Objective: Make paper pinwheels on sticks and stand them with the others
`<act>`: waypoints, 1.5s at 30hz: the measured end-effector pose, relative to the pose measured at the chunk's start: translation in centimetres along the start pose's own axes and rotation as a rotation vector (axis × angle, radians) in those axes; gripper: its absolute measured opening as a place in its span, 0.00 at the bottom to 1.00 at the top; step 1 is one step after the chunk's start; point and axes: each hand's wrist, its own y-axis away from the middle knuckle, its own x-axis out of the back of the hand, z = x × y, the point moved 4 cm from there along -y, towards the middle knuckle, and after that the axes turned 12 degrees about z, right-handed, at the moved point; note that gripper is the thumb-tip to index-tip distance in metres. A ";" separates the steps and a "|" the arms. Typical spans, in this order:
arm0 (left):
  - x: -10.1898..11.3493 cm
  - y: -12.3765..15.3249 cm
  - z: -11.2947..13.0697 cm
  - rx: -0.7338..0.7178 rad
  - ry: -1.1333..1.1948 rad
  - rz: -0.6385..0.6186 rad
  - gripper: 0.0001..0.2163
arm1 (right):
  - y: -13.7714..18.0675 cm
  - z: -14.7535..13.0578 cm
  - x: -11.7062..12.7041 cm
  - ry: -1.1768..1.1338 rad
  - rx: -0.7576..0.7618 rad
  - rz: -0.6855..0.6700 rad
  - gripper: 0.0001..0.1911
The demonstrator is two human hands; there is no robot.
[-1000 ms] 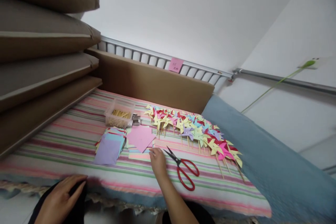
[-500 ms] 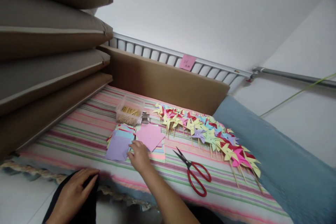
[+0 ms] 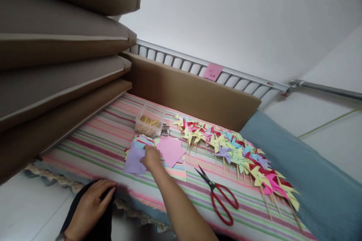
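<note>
My right hand (image 3: 151, 158) reaches onto the striped cloth and rests on a stack of coloured paper squares (image 3: 135, 158), its fingers curled at the edge of the purple top sheet. A pink sheet (image 3: 171, 150) lies just to its right. My left hand (image 3: 89, 208) lies flat on dark cloth over my lap, fingers stretched out, holding nothing. Red-handled scissors (image 3: 219, 196) lie shut to the right of my forearm. A long row of paper pinwheels on sticks (image 3: 234, 154) runs along the cloth toward the right.
A clear plastic box of wooden sticks (image 3: 148, 124) stands behind the paper, a small metal thing (image 3: 165, 131) beside it. Stacked brown cushions (image 3: 56, 64) rise at the left. A brown board (image 3: 192, 92) and white railing with a pink note (image 3: 213, 71) stand behind. A blue cloth (image 3: 296, 165) lies at the right.
My right hand moved left from beside the scissors onto the purple paper stack. The view shifted, so everything sits further right. My left hand stayed on my lap.
</note>
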 end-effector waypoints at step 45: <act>-4.3 -0.6 12.4 1.086 1.052 -0.227 0.11 | 18.7 25.1 15.0 0.403 -0.329 0.175 0.23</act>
